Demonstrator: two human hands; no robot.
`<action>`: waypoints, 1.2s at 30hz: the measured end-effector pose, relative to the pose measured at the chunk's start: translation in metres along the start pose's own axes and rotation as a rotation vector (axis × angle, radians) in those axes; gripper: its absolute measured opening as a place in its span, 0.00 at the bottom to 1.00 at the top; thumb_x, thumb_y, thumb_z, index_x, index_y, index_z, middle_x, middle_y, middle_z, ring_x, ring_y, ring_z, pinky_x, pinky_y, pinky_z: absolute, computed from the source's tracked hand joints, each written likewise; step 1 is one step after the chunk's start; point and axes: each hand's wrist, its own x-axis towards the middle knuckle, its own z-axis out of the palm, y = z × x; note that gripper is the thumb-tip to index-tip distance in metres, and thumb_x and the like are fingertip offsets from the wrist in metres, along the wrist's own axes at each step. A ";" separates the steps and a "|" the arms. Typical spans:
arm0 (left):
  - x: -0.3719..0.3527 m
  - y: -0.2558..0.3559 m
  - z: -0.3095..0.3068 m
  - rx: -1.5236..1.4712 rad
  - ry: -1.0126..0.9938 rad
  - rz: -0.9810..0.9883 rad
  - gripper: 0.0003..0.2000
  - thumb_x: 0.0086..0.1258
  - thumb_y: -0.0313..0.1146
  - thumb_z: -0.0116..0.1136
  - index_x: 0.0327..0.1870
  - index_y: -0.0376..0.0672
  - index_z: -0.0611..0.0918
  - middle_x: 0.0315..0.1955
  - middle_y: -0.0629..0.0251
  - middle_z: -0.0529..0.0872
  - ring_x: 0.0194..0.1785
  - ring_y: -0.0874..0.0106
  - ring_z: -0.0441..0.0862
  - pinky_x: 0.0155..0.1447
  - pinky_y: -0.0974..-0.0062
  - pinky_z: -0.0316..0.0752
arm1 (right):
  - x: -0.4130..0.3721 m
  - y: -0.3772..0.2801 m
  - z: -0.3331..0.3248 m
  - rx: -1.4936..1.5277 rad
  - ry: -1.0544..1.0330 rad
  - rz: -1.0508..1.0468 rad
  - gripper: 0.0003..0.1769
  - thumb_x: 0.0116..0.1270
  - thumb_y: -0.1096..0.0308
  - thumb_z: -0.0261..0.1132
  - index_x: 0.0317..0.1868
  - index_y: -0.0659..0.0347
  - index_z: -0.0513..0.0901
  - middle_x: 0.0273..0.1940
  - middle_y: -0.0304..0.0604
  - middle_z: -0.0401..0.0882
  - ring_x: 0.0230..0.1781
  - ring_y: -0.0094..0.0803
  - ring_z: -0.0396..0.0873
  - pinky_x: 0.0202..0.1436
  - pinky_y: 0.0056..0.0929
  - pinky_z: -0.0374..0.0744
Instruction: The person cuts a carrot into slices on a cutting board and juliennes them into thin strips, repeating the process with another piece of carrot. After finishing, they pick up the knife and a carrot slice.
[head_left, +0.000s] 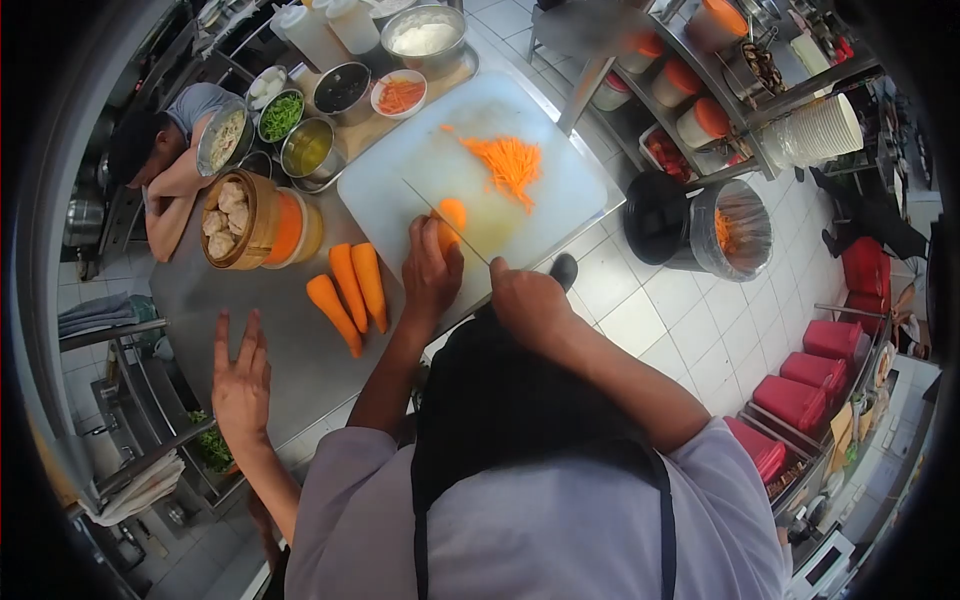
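My right hand (532,308) is closed on the handle of a knife (428,203), whose blade shows edge-on as a thin line across the cutting board (390,165). My left hand (431,268) curls its fingers over a peeled carrot (446,238), right beside the blade. An orange carrot piece (453,212) shows just past the blade. Farther up the board lies a pile of carrot shreds (512,165). Left of my left hand, several whole peeled carrots (343,288) rest on the steel table (200,290).
Another person's hand (242,385) reaches in at the lower left; a second person (185,130) leans at the upper left. A bamboo steamer (262,225) of dumplings and bowls, including an oil bowl (312,150), stand left of the board. A lined bin (735,262) stands right.
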 end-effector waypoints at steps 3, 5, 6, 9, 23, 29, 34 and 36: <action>-0.001 -0.002 0.001 0.006 -0.005 -0.005 0.22 0.79 0.37 0.56 0.68 0.36 0.69 0.63 0.40 0.75 0.56 0.38 0.83 0.52 0.48 0.84 | 0.014 0.003 0.010 0.016 0.026 -0.024 0.05 0.70 0.76 0.60 0.43 0.68 0.74 0.30 0.59 0.88 0.33 0.53 0.91 0.37 0.47 0.88; 0.001 -0.002 0.001 0.013 -0.011 -0.007 0.23 0.78 0.35 0.58 0.68 0.36 0.68 0.63 0.40 0.75 0.56 0.38 0.83 0.51 0.48 0.84 | 0.025 0.008 0.019 0.026 0.048 -0.048 0.05 0.70 0.75 0.60 0.43 0.68 0.75 0.30 0.59 0.88 0.33 0.53 0.91 0.36 0.47 0.88; 0.001 -0.002 0.001 0.016 -0.013 -0.007 0.23 0.77 0.34 0.58 0.68 0.36 0.68 0.63 0.40 0.75 0.56 0.38 0.83 0.51 0.48 0.84 | 0.030 0.009 0.022 0.026 0.058 -0.061 0.05 0.70 0.75 0.60 0.43 0.68 0.75 0.30 0.59 0.88 0.32 0.53 0.91 0.36 0.47 0.88; -0.001 -0.004 0.001 0.018 -0.012 0.002 0.25 0.75 0.31 0.61 0.69 0.37 0.67 0.63 0.40 0.75 0.57 0.38 0.82 0.51 0.48 0.84 | 0.040 0.012 0.024 0.015 0.057 -0.080 0.05 0.70 0.74 0.60 0.43 0.68 0.75 0.30 0.59 0.88 0.31 0.53 0.91 0.34 0.46 0.88; -0.006 -0.003 0.005 0.064 -0.002 0.002 0.26 0.75 0.32 0.60 0.70 0.38 0.67 0.65 0.40 0.75 0.63 0.38 0.80 0.61 0.48 0.81 | 0.068 0.029 0.067 -0.021 0.203 -0.161 0.08 0.75 0.66 0.60 0.44 0.64 0.76 0.29 0.53 0.88 0.30 0.48 0.90 0.31 0.45 0.86; -0.010 0.000 0.002 0.033 0.030 -0.016 0.25 0.75 0.32 0.61 0.70 0.38 0.69 0.63 0.42 0.77 0.60 0.39 0.81 0.59 0.49 0.82 | 0.031 0.034 0.035 0.142 0.265 -0.124 0.08 0.68 0.71 0.59 0.43 0.67 0.76 0.29 0.61 0.86 0.30 0.58 0.87 0.32 0.55 0.84; -0.010 0.003 0.000 0.026 0.077 -0.020 0.26 0.72 0.30 0.63 0.69 0.38 0.70 0.62 0.43 0.77 0.57 0.40 0.83 0.56 0.50 0.83 | -0.018 0.034 0.012 0.085 0.201 -0.110 0.11 0.68 0.72 0.61 0.47 0.70 0.74 0.25 0.62 0.83 0.29 0.62 0.85 0.36 0.59 0.82; -0.010 0.005 -0.002 0.019 0.065 -0.046 0.25 0.73 0.31 0.62 0.68 0.37 0.70 0.62 0.43 0.77 0.59 0.40 0.82 0.59 0.50 0.82 | -0.029 0.033 0.012 0.061 0.176 -0.117 0.10 0.68 0.72 0.61 0.44 0.70 0.74 0.25 0.62 0.84 0.28 0.61 0.87 0.35 0.57 0.84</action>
